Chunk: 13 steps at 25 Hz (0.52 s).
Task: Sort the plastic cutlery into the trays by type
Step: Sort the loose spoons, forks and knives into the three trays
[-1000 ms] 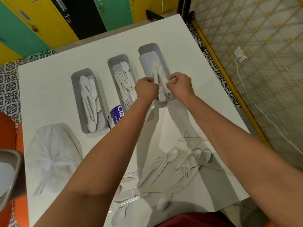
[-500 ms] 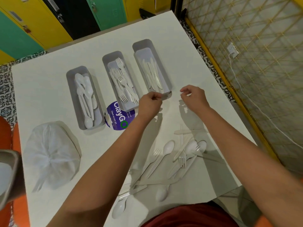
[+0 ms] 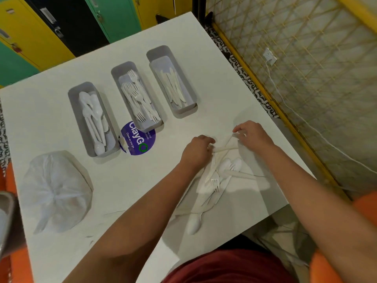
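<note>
Lying crosswise between both hands, a knife (image 3: 226, 149) was pinched by the left hand (image 3: 196, 152) — the right hand (image 3: 253, 135) pinched another.

Purple round sticker (image 3: 138, 139), tied white plastic bag (image 3: 56, 190), coloured lockers (image 3: 30, 35)

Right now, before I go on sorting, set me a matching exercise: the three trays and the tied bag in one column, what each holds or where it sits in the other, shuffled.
Things:
1. left tray
2. middle tray
3. right tray
4. tied white bag

Contents or place:
A. forks
B. on the table near the left edge, closer to the person than the trays
C. spoons
D. knives

Pairs: 1-C, 2-A, 3-D, 4-B
</note>
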Tool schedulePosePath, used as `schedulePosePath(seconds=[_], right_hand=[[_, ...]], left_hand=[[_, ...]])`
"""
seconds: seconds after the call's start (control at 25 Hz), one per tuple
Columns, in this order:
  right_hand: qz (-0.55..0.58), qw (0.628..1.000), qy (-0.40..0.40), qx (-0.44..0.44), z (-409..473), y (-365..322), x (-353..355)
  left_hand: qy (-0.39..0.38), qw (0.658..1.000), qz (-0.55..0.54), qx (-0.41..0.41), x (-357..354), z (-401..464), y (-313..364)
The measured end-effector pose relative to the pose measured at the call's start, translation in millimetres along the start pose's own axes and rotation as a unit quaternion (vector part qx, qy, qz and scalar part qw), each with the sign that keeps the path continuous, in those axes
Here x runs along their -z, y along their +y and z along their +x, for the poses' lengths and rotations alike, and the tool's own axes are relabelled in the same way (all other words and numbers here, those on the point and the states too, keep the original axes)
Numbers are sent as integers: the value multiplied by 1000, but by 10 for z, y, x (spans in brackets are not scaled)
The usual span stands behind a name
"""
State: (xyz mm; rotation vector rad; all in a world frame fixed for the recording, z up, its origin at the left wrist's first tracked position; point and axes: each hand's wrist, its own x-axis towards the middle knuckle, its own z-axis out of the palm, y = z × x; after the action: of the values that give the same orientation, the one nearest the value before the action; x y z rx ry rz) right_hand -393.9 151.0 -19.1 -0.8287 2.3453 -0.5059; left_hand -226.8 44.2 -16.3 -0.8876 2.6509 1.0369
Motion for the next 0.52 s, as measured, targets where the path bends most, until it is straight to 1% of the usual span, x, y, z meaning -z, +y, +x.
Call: schedulePosePath(seconds=[0.12,0.2,0.36,0.52], right_hand=[[-90,994,-23,56,-143,97,-50],[-122,990,-30,63,-217,129,-89],[-116,992,-5,52,-329,248,-155],[-112,993,5,47,-351,309,-189]], left_hand=[[-15,998,56,-13,-123,-2,35],[-5,996,92,-10,-172,10,45],[6,993,116,-5,-203,33,86],[5,996,92,1,-222,36,86]])
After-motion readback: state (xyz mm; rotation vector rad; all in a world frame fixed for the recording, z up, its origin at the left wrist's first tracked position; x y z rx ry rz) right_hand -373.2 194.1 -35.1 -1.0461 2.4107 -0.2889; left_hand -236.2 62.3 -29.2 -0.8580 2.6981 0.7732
